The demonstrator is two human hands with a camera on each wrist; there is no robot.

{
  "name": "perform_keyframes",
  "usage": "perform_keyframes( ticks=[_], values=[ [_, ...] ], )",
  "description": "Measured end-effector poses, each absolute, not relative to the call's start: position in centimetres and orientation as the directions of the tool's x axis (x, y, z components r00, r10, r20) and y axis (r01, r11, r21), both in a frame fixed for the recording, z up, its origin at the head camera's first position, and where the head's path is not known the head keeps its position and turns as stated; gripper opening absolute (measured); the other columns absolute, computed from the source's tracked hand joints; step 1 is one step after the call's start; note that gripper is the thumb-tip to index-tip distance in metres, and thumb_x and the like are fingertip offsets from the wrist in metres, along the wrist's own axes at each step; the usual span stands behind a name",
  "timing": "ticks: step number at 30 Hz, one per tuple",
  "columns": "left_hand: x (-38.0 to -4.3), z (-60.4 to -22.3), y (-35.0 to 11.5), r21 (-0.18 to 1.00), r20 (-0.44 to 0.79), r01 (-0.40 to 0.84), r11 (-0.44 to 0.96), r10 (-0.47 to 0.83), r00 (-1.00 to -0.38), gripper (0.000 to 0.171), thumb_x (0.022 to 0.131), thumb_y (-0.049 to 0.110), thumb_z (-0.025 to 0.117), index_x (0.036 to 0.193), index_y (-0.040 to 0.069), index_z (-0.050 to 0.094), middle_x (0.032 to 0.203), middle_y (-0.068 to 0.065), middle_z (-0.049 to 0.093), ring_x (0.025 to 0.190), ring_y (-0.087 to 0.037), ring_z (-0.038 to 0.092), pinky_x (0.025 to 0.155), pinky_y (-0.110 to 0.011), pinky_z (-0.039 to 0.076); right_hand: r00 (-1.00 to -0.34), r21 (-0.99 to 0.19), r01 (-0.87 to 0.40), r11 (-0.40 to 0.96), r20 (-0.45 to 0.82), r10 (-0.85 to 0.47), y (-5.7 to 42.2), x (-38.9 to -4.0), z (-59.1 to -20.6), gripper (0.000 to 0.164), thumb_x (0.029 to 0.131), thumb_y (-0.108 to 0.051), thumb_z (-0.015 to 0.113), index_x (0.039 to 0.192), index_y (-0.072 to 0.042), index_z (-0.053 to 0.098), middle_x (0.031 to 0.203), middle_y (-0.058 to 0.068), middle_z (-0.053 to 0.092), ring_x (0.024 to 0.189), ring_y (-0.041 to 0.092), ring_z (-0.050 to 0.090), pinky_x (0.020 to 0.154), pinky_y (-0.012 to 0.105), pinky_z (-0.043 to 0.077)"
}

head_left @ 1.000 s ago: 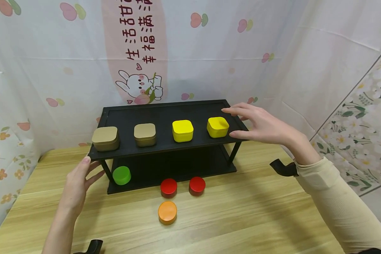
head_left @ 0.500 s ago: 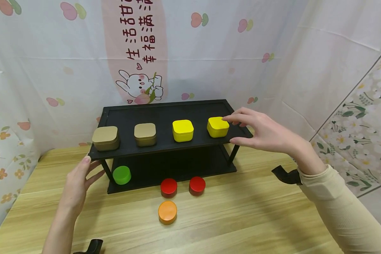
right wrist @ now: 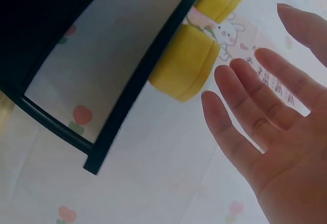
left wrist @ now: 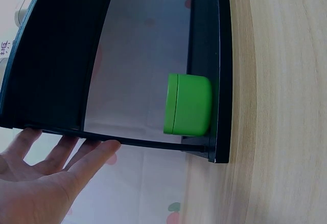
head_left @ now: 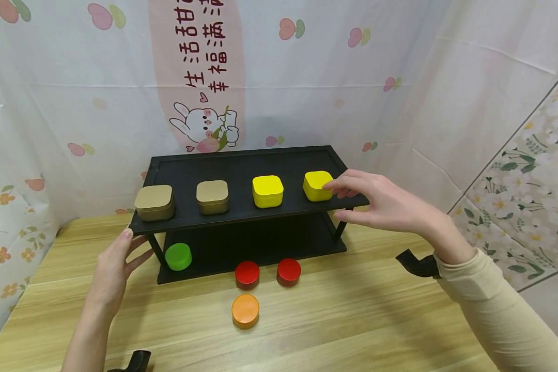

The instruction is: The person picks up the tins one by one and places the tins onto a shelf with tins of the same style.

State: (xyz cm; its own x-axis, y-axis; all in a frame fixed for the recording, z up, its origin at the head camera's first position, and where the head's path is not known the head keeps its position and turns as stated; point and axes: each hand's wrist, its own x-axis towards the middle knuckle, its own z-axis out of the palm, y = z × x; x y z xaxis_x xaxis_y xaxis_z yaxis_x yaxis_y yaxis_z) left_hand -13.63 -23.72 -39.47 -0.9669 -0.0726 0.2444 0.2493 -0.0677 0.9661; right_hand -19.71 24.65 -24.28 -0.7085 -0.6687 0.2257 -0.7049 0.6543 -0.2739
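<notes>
The black rack [head_left: 241,213] is touched at its left end by the left hand [head_left: 111,264], whose fingers are spread. On its upper shelf [head_left: 242,168], the rightmost yellow box [head_left: 317,187] is seen just beside the right hand [head_left: 385,201], whose fingers are loosely spread, with a gap between. Leftward, 1 plainer-lit yellow neighbour [head_left: 267,192] and 2 tan boxes [head_left: 213,198] are lined up.

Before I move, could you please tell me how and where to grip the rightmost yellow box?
Probably grip the rightmost yellow box by opposite side walls, below the lid seam, from the right: it stands upright near the right end of the black rack, sides free, the right hand close by.
</notes>
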Motion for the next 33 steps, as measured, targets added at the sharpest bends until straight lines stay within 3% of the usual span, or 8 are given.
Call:
perform_keyframes(
  ticks=[13,22,33],
  values=[
    [-13.7,-39.5,-23.8,0.972,0.220,0.225,-0.070,-0.071,-0.973,0.040,0.113,0.031,0.040,0.145,0.017,0.057,0.134,0.014,0.057,0.122,0.004,0.057,0.091,-0.014,0.061,-0.655,-0.274,-0.753,0.599,0.215,-0.725,23.5,-19.4,-25.5,0.047,0.089,-0.025,0.083,0.130,-0.013,0.066,0.125,-0.003,0.068,0.107,0.007,0.067,0.091,0.031,0.063],
    [-13.7,-39.4,-23.7,0.971,0.229,0.233,-0.055,-0.075,-0.970,0.038,0.113,0.031,0.040,0.144,0.019,0.059,0.135,0.014,0.057,0.122,0.003,0.058,0.091,-0.013,0.061,-0.670,-0.345,-0.725,0.596,0.150,-0.727,22.7,-19.2,-26.5,0.050,0.090,-0.025,0.082,0.136,-0.019,0.064,0.125,-0.006,0.066,0.109,0.010,0.063,0.065,0.019,0.062],
    [-13.6,-39.5,-23.7,0.971,0.230,0.234,-0.054,-0.076,-0.970,0.039,0.113,0.031,0.040,0.144,0.018,0.058,0.135,0.015,0.057,0.121,0.003,0.058,0.090,-0.013,0.061,-0.643,-0.293,-0.750,0.592,0.118,-0.756,21.6,-19.2,-27.5,0.051,0.092,-0.032,0.079,0.139,-0.023,0.062,0.129,-0.011,0.066,0.108,0.005,0.065,0.076,0.022,0.061]
  ],
)
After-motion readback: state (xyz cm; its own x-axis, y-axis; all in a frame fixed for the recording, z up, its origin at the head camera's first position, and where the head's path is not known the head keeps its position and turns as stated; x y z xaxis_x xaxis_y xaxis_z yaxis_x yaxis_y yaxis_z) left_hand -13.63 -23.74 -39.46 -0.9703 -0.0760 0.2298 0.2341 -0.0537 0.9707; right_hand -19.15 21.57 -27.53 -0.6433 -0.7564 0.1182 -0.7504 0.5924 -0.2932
